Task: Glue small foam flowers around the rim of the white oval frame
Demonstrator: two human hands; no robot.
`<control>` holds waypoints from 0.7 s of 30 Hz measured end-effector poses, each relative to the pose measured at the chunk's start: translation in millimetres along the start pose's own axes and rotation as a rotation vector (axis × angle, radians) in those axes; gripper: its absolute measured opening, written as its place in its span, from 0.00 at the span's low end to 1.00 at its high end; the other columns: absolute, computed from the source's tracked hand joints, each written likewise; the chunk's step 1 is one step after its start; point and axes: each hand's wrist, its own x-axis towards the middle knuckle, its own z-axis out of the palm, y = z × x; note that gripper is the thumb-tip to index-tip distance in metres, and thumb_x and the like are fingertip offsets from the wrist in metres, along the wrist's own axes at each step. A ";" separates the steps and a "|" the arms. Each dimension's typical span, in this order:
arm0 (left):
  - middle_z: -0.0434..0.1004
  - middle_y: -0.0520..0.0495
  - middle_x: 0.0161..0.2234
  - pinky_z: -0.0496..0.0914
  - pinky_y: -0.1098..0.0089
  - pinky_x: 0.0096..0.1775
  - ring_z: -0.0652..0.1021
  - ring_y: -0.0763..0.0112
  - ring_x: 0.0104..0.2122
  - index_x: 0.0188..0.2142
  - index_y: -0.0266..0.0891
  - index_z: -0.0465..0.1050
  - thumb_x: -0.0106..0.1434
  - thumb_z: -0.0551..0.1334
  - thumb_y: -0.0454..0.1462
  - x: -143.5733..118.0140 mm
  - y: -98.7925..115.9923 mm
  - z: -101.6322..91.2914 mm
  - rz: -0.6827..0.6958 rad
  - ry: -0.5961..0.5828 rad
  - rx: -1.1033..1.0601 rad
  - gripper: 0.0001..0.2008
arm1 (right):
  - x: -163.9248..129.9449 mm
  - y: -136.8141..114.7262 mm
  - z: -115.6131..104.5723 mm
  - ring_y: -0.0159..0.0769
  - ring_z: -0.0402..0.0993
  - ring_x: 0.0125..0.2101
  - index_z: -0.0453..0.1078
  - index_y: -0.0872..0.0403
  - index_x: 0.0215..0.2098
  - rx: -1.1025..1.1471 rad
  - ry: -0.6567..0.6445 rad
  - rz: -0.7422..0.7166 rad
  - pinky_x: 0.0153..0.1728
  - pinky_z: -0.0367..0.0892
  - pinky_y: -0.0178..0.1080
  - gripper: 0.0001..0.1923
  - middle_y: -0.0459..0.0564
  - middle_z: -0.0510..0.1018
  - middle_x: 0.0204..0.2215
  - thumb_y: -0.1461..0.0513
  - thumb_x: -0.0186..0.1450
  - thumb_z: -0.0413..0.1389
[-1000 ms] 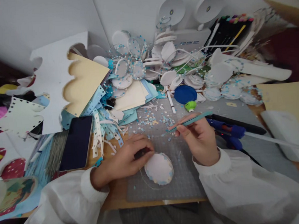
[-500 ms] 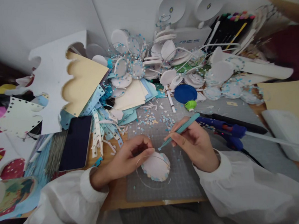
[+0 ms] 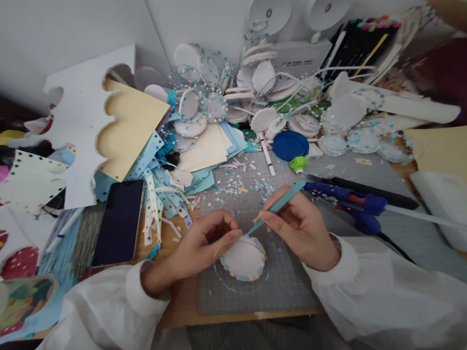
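In the head view, my left hand (image 3: 205,241) pinches a thin wire ring (image 3: 230,290) at its upper left. A round white disc (image 3: 242,259), its rim dotted with small pale blue and cream pieces, sits inside the ring's loop over the cutting mat. My right hand (image 3: 304,228) is closed around teal tweezers (image 3: 278,204), whose tips point down-left at the disc's top rim, close to my left fingertips. Whether the tips grip a small piece is too fine to tell. Small paper confetti (image 3: 234,186) lies scattered just beyond my hands.
A blue glue gun (image 3: 348,197) lies right of my right hand, near a black pen-like tool. The grey cutting mat (image 3: 286,292) covers the front. Finished-looking decorated discs (image 3: 214,108) pile up behind, and a phone (image 3: 118,223) lies left.
My right hand has moved slightly down and left, bringing the tweezers' tips to the disc's top rim. My left hand keeps its pinch.
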 end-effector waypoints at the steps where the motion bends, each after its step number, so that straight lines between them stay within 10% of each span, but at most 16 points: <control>1: 0.66 0.52 0.27 0.61 0.78 0.25 0.65 0.78 0.24 0.33 0.35 0.68 0.64 0.59 0.39 -0.2 -0.1 0.0 -0.003 0.000 -0.001 0.08 | -0.2 0.3 0.0 0.30 0.68 0.22 0.65 0.51 0.30 -0.002 -0.001 0.001 0.22 0.65 0.35 0.07 0.43 0.69 0.23 0.60 0.62 0.59; 21: 0.66 0.52 0.27 0.60 0.77 0.24 0.65 0.78 0.24 0.33 0.36 0.68 0.65 0.59 0.41 -0.7 -1.6 -0.2 -0.015 -0.010 0.035 0.10 | 3.5 3.6 -1.4 0.31 0.68 0.22 0.66 0.51 0.30 0.000 -0.082 0.087 0.22 0.67 0.36 0.10 0.46 0.73 0.24 0.54 0.61 0.59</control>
